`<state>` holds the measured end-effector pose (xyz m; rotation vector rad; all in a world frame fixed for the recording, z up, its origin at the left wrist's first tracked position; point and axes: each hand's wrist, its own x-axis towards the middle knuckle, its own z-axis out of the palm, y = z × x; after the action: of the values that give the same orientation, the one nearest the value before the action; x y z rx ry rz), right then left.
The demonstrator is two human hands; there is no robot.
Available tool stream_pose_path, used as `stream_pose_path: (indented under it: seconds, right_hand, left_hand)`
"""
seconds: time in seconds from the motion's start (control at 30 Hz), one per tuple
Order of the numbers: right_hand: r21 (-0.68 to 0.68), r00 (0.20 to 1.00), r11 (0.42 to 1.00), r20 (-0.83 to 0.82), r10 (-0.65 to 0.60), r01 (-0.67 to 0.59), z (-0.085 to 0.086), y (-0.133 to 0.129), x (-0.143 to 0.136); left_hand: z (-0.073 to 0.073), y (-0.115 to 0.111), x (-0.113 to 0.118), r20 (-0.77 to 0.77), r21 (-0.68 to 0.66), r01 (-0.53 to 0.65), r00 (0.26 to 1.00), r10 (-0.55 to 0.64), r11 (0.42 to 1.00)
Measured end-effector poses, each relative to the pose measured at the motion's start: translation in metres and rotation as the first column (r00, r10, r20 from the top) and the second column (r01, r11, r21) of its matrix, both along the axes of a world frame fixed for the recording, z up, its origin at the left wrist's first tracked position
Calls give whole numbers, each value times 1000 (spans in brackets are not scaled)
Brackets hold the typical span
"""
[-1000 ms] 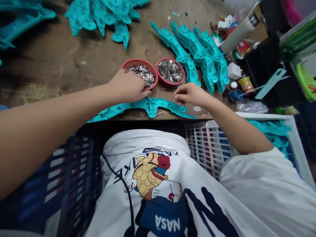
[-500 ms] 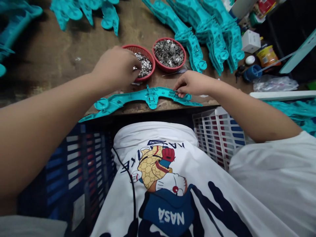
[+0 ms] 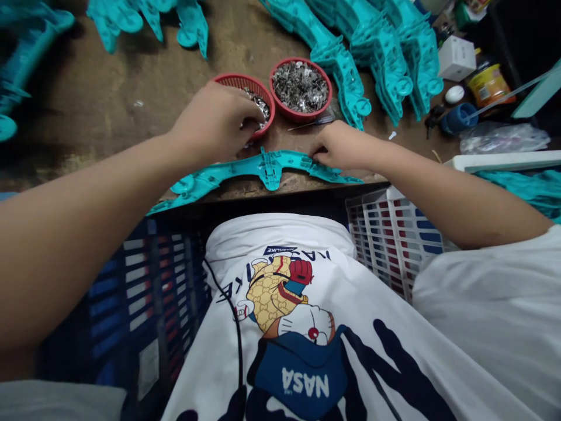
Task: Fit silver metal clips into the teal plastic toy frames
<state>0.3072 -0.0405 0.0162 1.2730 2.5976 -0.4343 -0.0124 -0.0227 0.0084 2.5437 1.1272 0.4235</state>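
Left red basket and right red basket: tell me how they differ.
The left hand reaches over the left basket, hiding part of it; the right basket is uncovered. The right basket's metal pieces fill it nearly to the top; the left basket shows a band of slotted inner wall. Both are red and hold small metal pieces.

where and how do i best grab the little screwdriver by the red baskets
I'd pinch the screwdriver by its thicker dark handle, from above and the right. It lies flat with the handle end pointing right, close to the right hand, and the thin shaft pointing left. The right-hand red basket sits just beyond it, likely leaving less room on that side.
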Motion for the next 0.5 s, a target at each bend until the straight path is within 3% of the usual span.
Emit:
stream_pose_path:
  seconds: [0.17, 0.37, 0.5]
  right_hand:
    - [-69, 1000, 998, 16, -7, 8, 9, -4, -5]
    - [-70, 999, 997, -30, -44, 42, 8, -3, -4]
    - [-86, 995, 992, -47, -93, 89, 4, 0, -2]
  left_hand:
    - [2, -21, 18, 88, -202, -40, 994, 59, 979]
    - [-15, -30, 31, 295, -502, -90, 917, 268, 860]
    - [-24, -30, 32, 308, -554, -60, 912, 271, 831]
